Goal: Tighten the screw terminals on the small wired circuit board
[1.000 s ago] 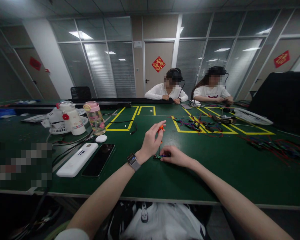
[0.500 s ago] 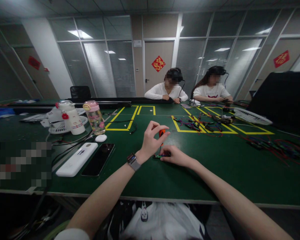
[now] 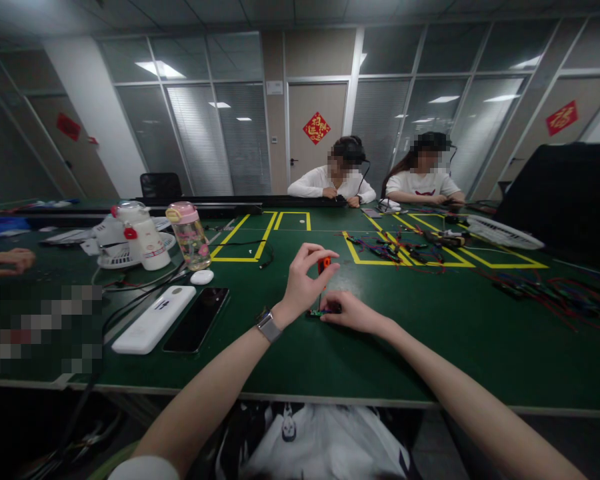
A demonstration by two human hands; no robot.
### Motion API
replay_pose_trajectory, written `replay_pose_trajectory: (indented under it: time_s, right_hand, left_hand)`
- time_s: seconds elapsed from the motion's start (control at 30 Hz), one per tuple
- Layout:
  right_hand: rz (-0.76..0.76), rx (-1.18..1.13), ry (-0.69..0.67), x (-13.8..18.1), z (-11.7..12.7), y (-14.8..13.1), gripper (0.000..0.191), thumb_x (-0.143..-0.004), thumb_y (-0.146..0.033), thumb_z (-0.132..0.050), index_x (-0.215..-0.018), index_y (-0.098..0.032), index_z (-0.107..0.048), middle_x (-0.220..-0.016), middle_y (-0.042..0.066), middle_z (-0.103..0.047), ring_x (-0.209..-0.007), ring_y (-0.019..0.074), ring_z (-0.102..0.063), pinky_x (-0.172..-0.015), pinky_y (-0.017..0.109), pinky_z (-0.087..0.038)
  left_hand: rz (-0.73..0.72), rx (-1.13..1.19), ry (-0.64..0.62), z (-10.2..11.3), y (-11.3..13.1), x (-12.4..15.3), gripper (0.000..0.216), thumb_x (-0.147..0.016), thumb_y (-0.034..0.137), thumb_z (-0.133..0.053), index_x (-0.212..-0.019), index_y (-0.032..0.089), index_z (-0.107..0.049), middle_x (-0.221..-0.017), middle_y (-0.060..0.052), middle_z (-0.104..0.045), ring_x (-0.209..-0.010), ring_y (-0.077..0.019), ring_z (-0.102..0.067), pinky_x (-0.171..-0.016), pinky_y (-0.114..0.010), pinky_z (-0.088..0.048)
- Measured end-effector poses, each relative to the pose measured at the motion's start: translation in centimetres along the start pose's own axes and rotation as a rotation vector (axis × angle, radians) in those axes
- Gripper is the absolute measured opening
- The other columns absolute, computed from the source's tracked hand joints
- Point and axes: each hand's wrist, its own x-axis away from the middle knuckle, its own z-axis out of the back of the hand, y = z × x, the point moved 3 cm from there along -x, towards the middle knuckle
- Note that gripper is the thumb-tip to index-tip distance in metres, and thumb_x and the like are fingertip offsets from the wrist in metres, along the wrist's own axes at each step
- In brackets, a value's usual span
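My left hand [image 3: 304,279], with a watch on its wrist, has its thumb and fingers around the orange and black handle of a screwdriver [image 3: 325,264]. The screwdriver stands upright, and its thin shaft runs down to a small green circuit board [image 3: 315,312] on the table. My right hand [image 3: 347,311] rests on the table and grips the right end of that board, its fingers covering part of it. Whether the tip sits in a screw is too small to tell.
On the green table [image 3: 280,360] to the left are a white power bank [image 3: 155,320], a black phone [image 3: 197,320], a pink-lidded bottle [image 3: 189,237] and a white bottle [image 3: 143,237]. Wired boards [image 3: 380,248] lie right. A co-worker's hand [image 3: 10,261] is far left; two people sit opposite.
A co-worker's hand has come into view at the left edge. The screwdriver handle shows a slightly different side, as if turned a little. My hands have hardly moved.
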Motion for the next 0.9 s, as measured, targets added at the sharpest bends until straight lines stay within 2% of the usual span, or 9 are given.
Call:
replay_pose_trajectory:
  time_s: [0.1, 0.27, 0.37, 0.47, 0.53, 0.6, 0.67, 0.77, 0.9]
  right_hand:
    - [0.003, -0.001, 0.008, 0.0, 0.0, 0.1, 0.009, -0.075, -0.016, -0.070, -0.083, -0.015, -0.066, -0.072, -0.001, -0.058, -0.066, 0.0138, -0.052, -0.062, 0.024, -0.040]
    - [-0.011, -0.027, -0.003, 0.0, -0.1, 0.4, 0.010, -0.075, -0.016, -0.070, -0.084, -0.014, -0.066, -0.072, -0.001, -0.058, -0.065, 0.0137, -0.052, -0.062, 0.024, -0.040]
    - [-0.014, -0.025, -0.003, 0.0, 0.0, 0.3, 0.010, -0.075, -0.016, -0.070, -0.085, -0.014, -0.066, -0.073, 0.000, -0.058, -0.066, 0.0140, -0.052, -0.062, 0.025, -0.041]
    - [-0.013, -0.017, -0.005, 0.1, 0.0, 0.2, 0.010, -0.075, -0.016, -0.069, -0.084, -0.014, -0.066, -0.074, 0.000, -0.059, -0.066, 0.0142, -0.052, -0.062, 0.025, -0.041]
    - [-0.011, -0.014, -0.006, 0.1, 0.1, 0.1, 0.009, -0.076, -0.017, -0.069, -0.084, -0.014, -0.065, -0.073, 0.000, -0.058, -0.066, 0.0141, -0.052, -0.062, 0.025, -0.040]
    - [-0.009, -0.014, -0.007, 0.1, 0.1, 0.0, 0.009, -0.076, -0.016, -0.069, -0.084, -0.015, -0.065, -0.072, -0.001, -0.057, -0.066, 0.0139, -0.052, -0.062, 0.025, -0.040]
    - [-0.007, -0.014, -0.008, 0.1, 0.0, 0.0, 0.009, -0.076, -0.016, -0.069, -0.084, -0.014, -0.065, -0.072, -0.001, -0.057, -0.066, 0.0138, -0.051, -0.062, 0.025, -0.040]
    - [-0.008, -0.017, -0.005, 0.0, 0.0, 0.1, 0.009, -0.076, -0.016, -0.070, -0.083, -0.014, -0.065, -0.072, -0.001, -0.057, -0.065, 0.0136, -0.051, -0.062, 0.024, -0.040]
    - [-0.004, -0.021, 0.001, 0.1, 0.0, 0.1, 0.009, -0.076, -0.017, -0.069, -0.084, -0.015, -0.065, -0.072, -0.001, -0.058, -0.066, 0.0138, -0.052, -0.062, 0.025, -0.040]
  left_hand:
    - [0.020, -0.003, 0.059, 0.2, 0.1, -0.1, 0.008, -0.088, 0.022, -0.062, -0.091, 0.019, -0.069, -0.087, -0.002, -0.055, -0.083, -0.0144, -0.055, -0.075, -0.027, -0.046]
    - [0.099, 0.121, -0.038, -0.3, -0.3, -0.1, 0.025, -0.097, 0.020, -0.043, -0.111, 0.018, -0.063, -0.093, -0.005, -0.061, -0.087, -0.0147, -0.059, -0.080, -0.028, -0.046]
    - [0.142, 0.191, -0.065, -0.4, -0.7, -0.1, 0.029, -0.099, 0.021, -0.036, -0.114, 0.018, -0.061, -0.094, -0.005, -0.063, -0.089, -0.0152, -0.061, -0.083, -0.029, -0.047]
    - [0.161, 0.188, -0.061, -0.3, -0.9, -0.1, 0.026, -0.099, 0.024, -0.039, -0.109, 0.019, -0.063, -0.098, -0.006, -0.063, -0.093, -0.0160, -0.060, -0.083, -0.029, -0.046]
    - [0.129, 0.145, -0.031, -0.1, -0.9, -0.1, 0.019, -0.095, 0.026, -0.050, -0.103, 0.020, -0.066, -0.098, -0.005, -0.060, -0.092, -0.0161, -0.058, -0.082, -0.028, -0.046]
    - [0.084, 0.107, 0.003, 0.0, -0.8, -0.2, 0.012, -0.088, 0.028, -0.063, -0.094, 0.020, -0.069, -0.092, -0.003, -0.056, -0.087, -0.0153, -0.055, -0.079, -0.027, -0.045]
    - [0.056, 0.103, 0.021, 0.0, -0.7, -0.3, 0.008, -0.084, 0.026, -0.068, -0.086, 0.019, -0.068, -0.085, -0.002, -0.054, -0.082, -0.0142, -0.054, -0.076, -0.026, -0.044]
    - [0.071, 0.103, 0.003, 0.0, -0.5, -0.3, 0.009, -0.088, 0.023, -0.061, -0.086, 0.018, -0.067, -0.083, -0.001, -0.056, -0.080, -0.0135, -0.054, -0.075, -0.026, -0.044]
    - [0.119, 0.122, -0.068, 0.0, -0.4, -0.5, 0.019, -0.095, 0.022, -0.049, -0.097, 0.018, -0.067, -0.088, -0.003, -0.059, -0.082, -0.0138, -0.057, -0.077, -0.026, -0.045]
